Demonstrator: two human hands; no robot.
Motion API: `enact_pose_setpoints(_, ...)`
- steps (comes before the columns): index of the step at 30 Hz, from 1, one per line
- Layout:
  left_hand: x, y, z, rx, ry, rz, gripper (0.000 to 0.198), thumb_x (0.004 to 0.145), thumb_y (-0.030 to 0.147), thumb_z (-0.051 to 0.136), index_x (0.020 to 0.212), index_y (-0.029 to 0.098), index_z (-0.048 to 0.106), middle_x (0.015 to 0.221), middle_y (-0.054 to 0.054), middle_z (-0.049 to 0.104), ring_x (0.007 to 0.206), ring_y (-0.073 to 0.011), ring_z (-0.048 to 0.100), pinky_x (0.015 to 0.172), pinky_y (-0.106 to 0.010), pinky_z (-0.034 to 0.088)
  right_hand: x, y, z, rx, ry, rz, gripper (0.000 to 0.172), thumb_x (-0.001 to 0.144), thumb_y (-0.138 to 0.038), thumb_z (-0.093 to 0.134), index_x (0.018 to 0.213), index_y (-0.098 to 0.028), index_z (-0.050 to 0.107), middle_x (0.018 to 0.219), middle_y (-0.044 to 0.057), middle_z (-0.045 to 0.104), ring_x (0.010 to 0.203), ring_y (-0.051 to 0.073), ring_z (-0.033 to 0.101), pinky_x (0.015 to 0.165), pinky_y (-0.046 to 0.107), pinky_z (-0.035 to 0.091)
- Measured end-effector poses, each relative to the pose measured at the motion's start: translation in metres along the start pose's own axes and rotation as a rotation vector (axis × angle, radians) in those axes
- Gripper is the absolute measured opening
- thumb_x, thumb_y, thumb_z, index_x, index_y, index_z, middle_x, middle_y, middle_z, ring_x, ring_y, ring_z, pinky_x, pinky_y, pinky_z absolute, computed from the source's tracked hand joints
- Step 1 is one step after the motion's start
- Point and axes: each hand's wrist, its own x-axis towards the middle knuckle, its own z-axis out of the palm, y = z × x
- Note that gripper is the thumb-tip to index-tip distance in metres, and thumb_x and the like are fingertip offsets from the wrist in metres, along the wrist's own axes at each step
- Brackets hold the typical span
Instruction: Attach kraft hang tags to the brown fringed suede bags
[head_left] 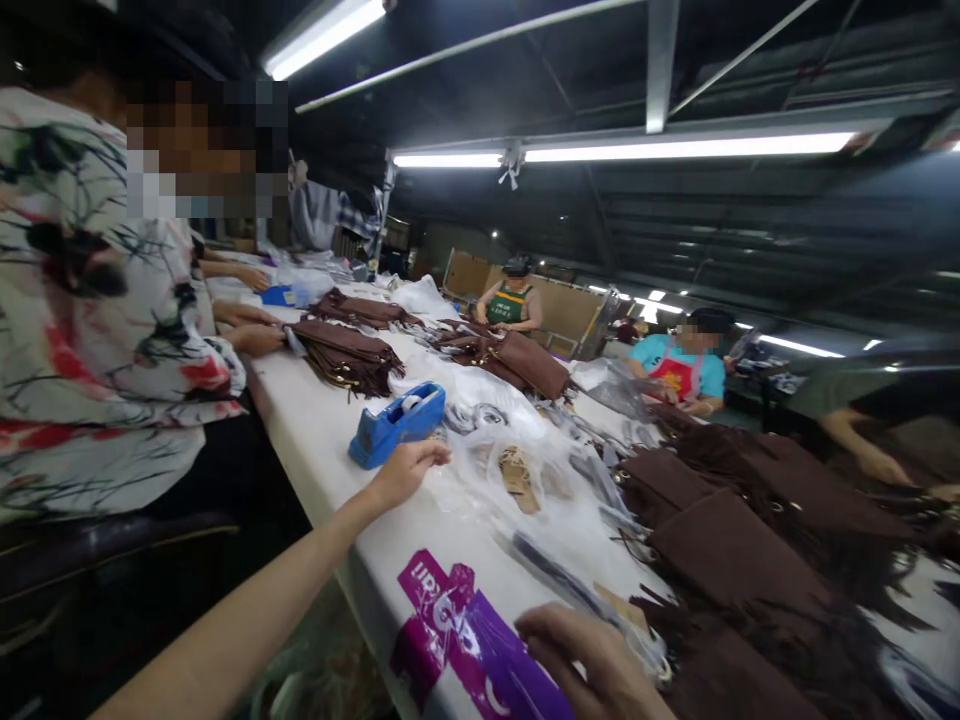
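Note:
My left hand [409, 474] reaches over the white table [296, 440], just in front of a blue tape dispenser [397, 425]. Its fingers point toward clear plastic bags [457, 490], loosely extended, with nothing visible in them. Among the plastic lies a tan bundle [517, 480] of straps or cord. At the lower edge, my right hand [596, 660] is slightly blurred, its fingers bent and the thumb apart. It is beside a shiny purple and magenta printed package [472, 640]; no object shows in its grasp.
Dark brown fringed bags [735, 540] are piled along the right. More brown bags [345, 355] lie farther up the table. A co-worker in a floral shirt [90, 300] stands at left; others work across the table [514, 305]. A dark grey strip [555, 570] lies near my right hand.

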Motion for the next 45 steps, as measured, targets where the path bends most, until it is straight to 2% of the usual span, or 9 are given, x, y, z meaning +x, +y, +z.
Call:
enact_pose_setpoints(6,-0.007,-0.003,-0.044,-0.207,0.137,-0.135,0.013,0.076,0.021,0.064,0.085,0.013,0.071,0.079,-0.006,0.072,0.076,-0.0163,0.067,0.077,-0.028,0.051,0.107,-0.003,0.036,-0.046,0.047,-0.167,0.021,0.093,-0.026,0.045,0.09,-0.022,0.065,0.083,0.004,0.07,0.077,0.018,0.066,0.07,0.028,0.048)
enact_pose_setpoints(10,-0.017,0.008,-0.065,-0.277,0.241,-0.061,0.021,0.08,0.028,0.062,0.092,0.013,0.069,0.086,-0.009,0.072,0.078,-0.0182,0.066,0.077,-0.03,0.052,0.157,-0.012,0.057,-0.199,0.058,-0.19,0.022,0.091,-0.018,0.045,0.092,-0.02,0.067,0.087,0.006,0.07,0.081,0.019,0.066,0.072,0.028,0.047)
enact_pose_setpoints(13,-0.026,0.012,-0.078,-0.075,0.276,-0.024,0.018,0.08,0.025,0.06,0.092,0.015,0.07,0.084,-0.006,0.07,0.073,-0.0174,0.063,0.069,-0.028,0.051,0.182,-0.02,0.072,-0.366,0.054,-0.174,0.024,0.091,-0.014,0.046,0.098,-0.021,0.069,0.095,0.007,0.069,0.09,0.021,0.066,0.076,0.029,0.047)
enact_pose_setpoints(16,-0.035,0.005,-0.083,0.249,0.123,0.047,0.017,0.077,0.015,0.058,0.083,0.019,0.073,0.085,-0.005,0.07,0.079,-0.0186,0.062,0.077,-0.028,0.048,0.197,-0.023,0.087,-0.456,0.043,-0.158,0.025,0.092,-0.014,0.048,0.102,-0.023,0.068,0.099,0.006,0.068,0.092,0.021,0.066,0.075,0.029,0.048)
enact_pose_setpoints(20,-0.042,-0.011,-0.077,0.352,0.037,0.084,0.026,0.078,0.01,0.051,0.085,0.019,0.074,0.087,-0.006,0.069,0.081,-0.0184,0.062,0.081,-0.028,0.046,0.207,-0.022,0.1,-0.542,0.047,-0.168,0.021,0.092,-0.018,0.049,0.099,-0.025,0.068,0.097,0.005,0.066,0.081,0.019,0.066,0.065,0.026,0.046)
enact_pose_setpoints(30,-0.031,-0.042,-0.062,-0.006,-0.021,-0.063,0.041,0.08,0.006,0.043,0.116,0.014,0.061,0.108,-0.009,0.068,0.099,-0.0187,0.064,0.093,-0.034,0.048,0.219,-0.012,0.122,-0.437,0.163,-0.242,0.022,0.09,-0.013,0.048,0.082,-0.019,0.068,0.082,0.005,0.066,0.068,0.015,0.063,0.058,0.023,0.04)
enact_pose_setpoints(37,-0.019,-0.025,-0.049,0.163,-0.174,0.06,0.074,0.066,-0.001,0.046,0.137,0.018,0.043,0.134,-0.009,0.056,0.128,-0.0234,0.047,0.111,-0.039,0.031,0.22,-0.003,0.081,0.392,0.25,0.025,0.027,0.086,-0.043,0.055,0.086,-0.019,0.068,0.068,0.002,0.066,0.061,0.017,0.061,0.052,0.026,0.046)
enact_pose_setpoints(42,0.002,-0.017,-0.006,0.471,-0.407,0.085,0.048,0.075,0.023,0.065,0.121,0.016,0.055,0.124,-0.011,0.06,0.113,-0.0287,0.055,0.1,-0.042,0.041,0.216,-0.006,0.052,0.497,0.246,0.062,0.027,0.082,-0.045,0.061,0.076,-0.019,0.064,0.065,-0.001,0.064,0.055,0.014,0.059,0.052,0.025,0.048)
enact_pose_setpoints(45,0.006,-0.026,0.015,0.761,-0.571,0.201,0.042,0.086,0.028,0.056,0.127,0.019,0.052,0.138,-0.012,0.05,0.13,-0.0344,0.041,0.108,-0.057,0.025,0.204,-0.009,0.033,0.667,0.305,0.068,0.029,0.079,-0.047,0.067,0.074,-0.019,0.061,0.064,-0.002,0.062,0.054,0.012,0.058,0.051,0.023,0.048)
